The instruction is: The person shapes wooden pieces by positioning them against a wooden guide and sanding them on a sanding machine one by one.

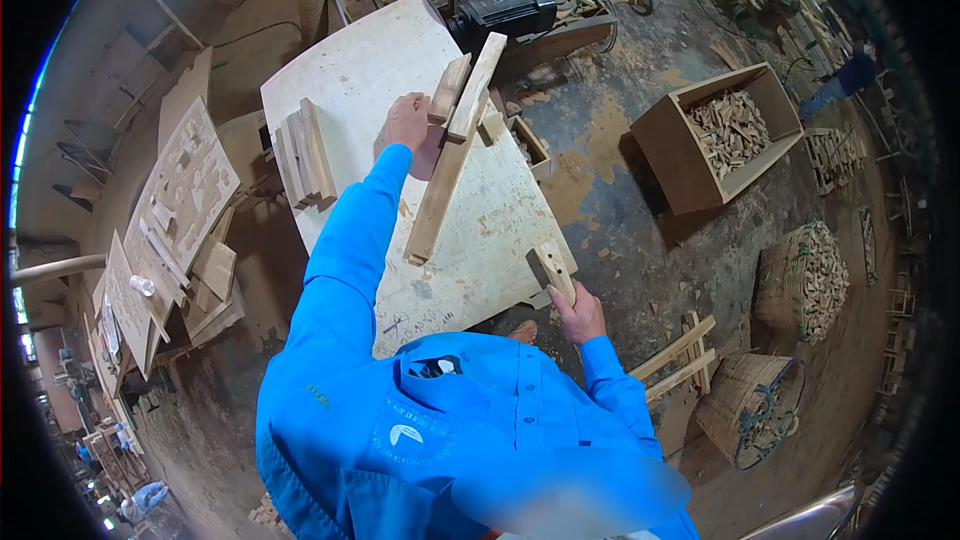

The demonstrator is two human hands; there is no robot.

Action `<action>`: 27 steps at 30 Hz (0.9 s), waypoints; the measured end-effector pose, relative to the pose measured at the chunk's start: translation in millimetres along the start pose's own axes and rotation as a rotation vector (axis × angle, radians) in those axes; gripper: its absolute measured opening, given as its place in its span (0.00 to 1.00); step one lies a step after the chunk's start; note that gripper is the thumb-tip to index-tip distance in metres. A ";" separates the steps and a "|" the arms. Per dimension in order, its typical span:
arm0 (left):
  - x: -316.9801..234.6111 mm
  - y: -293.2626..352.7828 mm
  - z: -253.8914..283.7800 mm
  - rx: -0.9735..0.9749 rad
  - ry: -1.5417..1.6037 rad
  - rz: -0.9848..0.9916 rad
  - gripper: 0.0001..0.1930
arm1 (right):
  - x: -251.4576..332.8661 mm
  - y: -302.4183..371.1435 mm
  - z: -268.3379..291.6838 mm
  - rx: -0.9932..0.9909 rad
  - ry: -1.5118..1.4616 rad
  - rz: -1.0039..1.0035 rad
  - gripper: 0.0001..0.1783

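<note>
My left hand (405, 122) is stretched over the pale worktop (350, 65), its fingers bent beside a short wooden block (450, 88). Whatever lies under those fingers is hidden. That block sits against a long wooden bar (440, 190), which runs slantwise over the worktop with another wooden piece (478, 85) on its far end. Near the worktop's front right corner, my right hand (580, 315) grips a short wooden piece (553, 272) with dark holes in its face. This piece is tilted, its far end over the corner.
Several wooden strips (305, 155) are stacked at the worktop's left edge. Behind it stands a dark motor (505, 8). A large wooden box (675, 155) of offcuts is on the floor at right, with woven baskets (785, 285) nearer. Boards (190, 190) lean at left. A person (850, 75) is far right.
</note>
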State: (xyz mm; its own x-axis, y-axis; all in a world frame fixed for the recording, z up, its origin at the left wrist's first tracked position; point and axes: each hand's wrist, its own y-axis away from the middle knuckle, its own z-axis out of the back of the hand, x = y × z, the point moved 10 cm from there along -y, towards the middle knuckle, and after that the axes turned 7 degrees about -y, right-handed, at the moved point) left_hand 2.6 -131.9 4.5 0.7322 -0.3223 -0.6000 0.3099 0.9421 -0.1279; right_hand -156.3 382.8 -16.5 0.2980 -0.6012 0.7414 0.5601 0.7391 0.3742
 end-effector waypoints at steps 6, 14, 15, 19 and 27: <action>-29.0 10.7 -7.7 0.091 0.042 -0.015 0.19 | 7.0 2.9 3.8 -0.021 0.011 0.023 0.30; -41.7 -6.0 -19.7 0.031 0.076 0.022 0.15 | 9.5 1.9 2.2 -0.007 -0.031 0.021 0.30; -42.3 -8.4 -21.5 0.029 0.079 0.039 0.15 | 11.4 1.8 2.5 -0.007 -0.032 0.026 0.30; -42.7 -21.5 -32.7 0.102 0.041 0.076 0.17 | 1.7 -0.5 -0.2 -0.019 -0.015 0.024 0.30; -38.9 -34.4 -29.2 0.090 0.097 0.170 0.18 | 10.1 -14.0 -11.0 0.019 0.064 0.022 0.32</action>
State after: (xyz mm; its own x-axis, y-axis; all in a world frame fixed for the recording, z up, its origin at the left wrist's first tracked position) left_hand -54.3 -149.1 9.2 0.7180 -0.1449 -0.6808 0.2431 0.9687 0.0503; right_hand -152.6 363.1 -20.4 0.3593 -0.6023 0.7128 0.5380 0.7578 0.3691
